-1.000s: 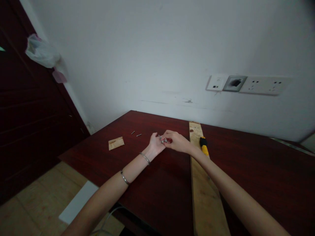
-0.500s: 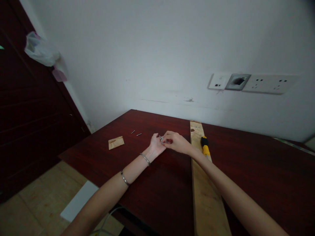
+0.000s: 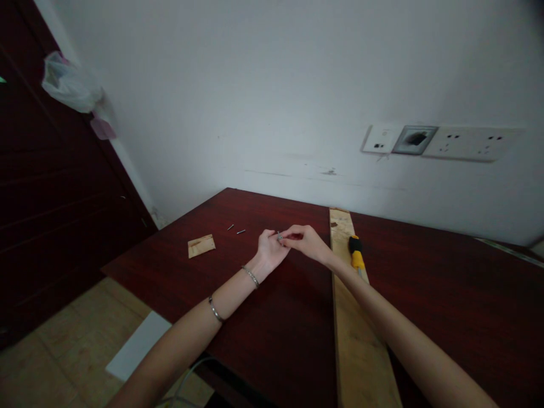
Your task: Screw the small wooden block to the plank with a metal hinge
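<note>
My left hand (image 3: 268, 250) lies palm up on the dark red table (image 3: 263, 317), fingers cupped around several small metal screws (image 3: 279, 237). My right hand (image 3: 304, 242) hovers over that palm, its thumb and forefinger pinched on one of the screws. A long wooden plank (image 3: 356, 317) runs along the table under my right forearm. A screwdriver with a yellow and black handle (image 3: 355, 253) rests on the plank, just right of my right wrist.
Two loose screws (image 3: 236, 229) and a small piece of wood (image 3: 201, 246) lie on the table's left part. Wall sockets (image 3: 442, 141) sit on the white wall behind. A dark door with a hanging plastic bag (image 3: 72, 88) stands at the left.
My right fingers have lifted slightly from the left palm, pinching a screw. The red item seen earlier among the screws is out of sight. The view has shifted a little.
</note>
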{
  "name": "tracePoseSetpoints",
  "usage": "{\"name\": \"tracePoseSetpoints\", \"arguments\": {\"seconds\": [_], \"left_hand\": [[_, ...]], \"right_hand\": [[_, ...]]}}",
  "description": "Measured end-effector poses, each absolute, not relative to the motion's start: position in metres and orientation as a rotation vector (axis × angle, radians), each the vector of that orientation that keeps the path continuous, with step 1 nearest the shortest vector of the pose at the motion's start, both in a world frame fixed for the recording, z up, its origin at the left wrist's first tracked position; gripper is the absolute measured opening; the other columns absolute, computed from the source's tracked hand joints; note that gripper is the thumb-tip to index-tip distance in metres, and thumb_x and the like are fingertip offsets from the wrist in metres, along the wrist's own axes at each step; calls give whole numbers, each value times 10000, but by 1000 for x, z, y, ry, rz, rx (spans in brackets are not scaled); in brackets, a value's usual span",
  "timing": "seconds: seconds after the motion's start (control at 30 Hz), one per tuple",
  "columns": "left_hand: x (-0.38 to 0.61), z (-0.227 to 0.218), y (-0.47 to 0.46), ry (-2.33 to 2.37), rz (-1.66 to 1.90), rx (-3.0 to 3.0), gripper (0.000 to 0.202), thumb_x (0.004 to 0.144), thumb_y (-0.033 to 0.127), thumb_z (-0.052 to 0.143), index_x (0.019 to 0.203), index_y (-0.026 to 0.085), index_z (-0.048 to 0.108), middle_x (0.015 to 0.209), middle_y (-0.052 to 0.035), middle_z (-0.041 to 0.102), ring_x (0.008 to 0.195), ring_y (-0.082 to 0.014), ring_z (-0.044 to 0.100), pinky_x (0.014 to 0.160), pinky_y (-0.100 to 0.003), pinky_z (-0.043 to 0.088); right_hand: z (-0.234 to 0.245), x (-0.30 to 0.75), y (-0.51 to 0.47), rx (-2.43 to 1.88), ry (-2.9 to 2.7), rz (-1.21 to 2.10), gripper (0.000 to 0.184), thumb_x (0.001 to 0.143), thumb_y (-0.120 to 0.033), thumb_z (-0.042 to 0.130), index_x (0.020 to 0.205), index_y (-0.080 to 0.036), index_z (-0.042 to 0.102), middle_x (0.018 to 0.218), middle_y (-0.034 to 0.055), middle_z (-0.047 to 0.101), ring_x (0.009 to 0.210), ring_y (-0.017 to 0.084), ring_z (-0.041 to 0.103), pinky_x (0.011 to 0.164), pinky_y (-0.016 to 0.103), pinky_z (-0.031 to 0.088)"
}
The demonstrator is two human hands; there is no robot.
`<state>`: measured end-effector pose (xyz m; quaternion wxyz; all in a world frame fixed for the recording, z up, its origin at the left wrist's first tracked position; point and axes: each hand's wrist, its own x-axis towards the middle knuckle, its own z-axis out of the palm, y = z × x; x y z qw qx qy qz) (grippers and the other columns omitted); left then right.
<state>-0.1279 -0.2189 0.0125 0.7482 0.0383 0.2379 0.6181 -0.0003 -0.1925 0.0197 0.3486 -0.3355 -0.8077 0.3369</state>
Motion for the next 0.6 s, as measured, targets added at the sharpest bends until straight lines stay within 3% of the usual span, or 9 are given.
{"name": "tracePoseSetpoints", "arguments": {"seconds": [0.3,0.6], "left_hand": [[-126,18,-222,508,1365,79,175,747,7,368,728,139,482,680,-65,516,571,-128,514,505,-224,454],[-124,19,-223,508,1341,254,231,658,-30,374,681,133,536,715,-84,560,751,-179,595,749,-294,513]], "right_hand": [[22,3,-189,-831,-2046,979,160,739,-284,699,841,-175,756,860,42,729,784,164,659,775,311,511],[23,4,-195,-749,-2057,932,112,750,-267,677,807,-176,709,846,25,659,765,142,595,730,285,473]]}}
